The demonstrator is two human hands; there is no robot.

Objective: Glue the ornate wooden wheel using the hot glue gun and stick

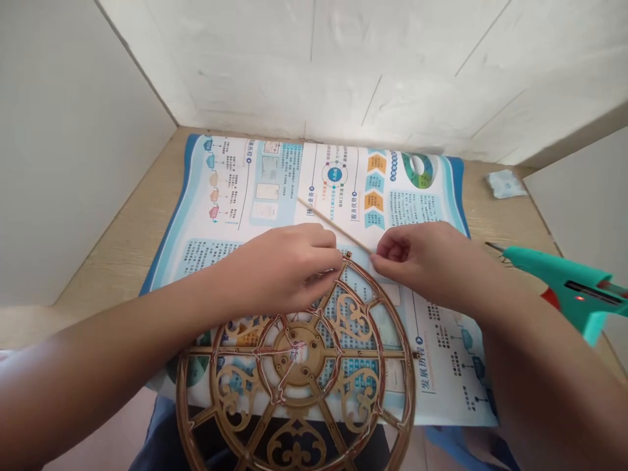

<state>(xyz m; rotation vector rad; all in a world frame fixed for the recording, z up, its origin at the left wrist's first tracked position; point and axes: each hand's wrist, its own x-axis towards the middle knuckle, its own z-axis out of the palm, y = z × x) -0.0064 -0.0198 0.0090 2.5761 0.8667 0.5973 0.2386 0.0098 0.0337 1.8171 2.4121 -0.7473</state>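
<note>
Both hands at the top rim of the ornate wheel frame (297,366), stick not yet fixed on
Left hand (289,268) fingers curled down on the rim, grip hidden; right hand (422,258) pinches the thin wooden stick (333,226) shut. Frame overhangs the bench (122,242) near edge on a poster (314,190); glue gun (564,284) idle by the right edge

Under our left hand (289,265) we see the round wooden frame (297,366) — brown, with scrolled fretwork and spokes. Beneath both sets of fingers lies a white-and-blue printed poster (275,190) with orange blocks. Beyond our right hand (422,258), past the fingertips, a teal glue gun (569,284) — red trigger.
</note>
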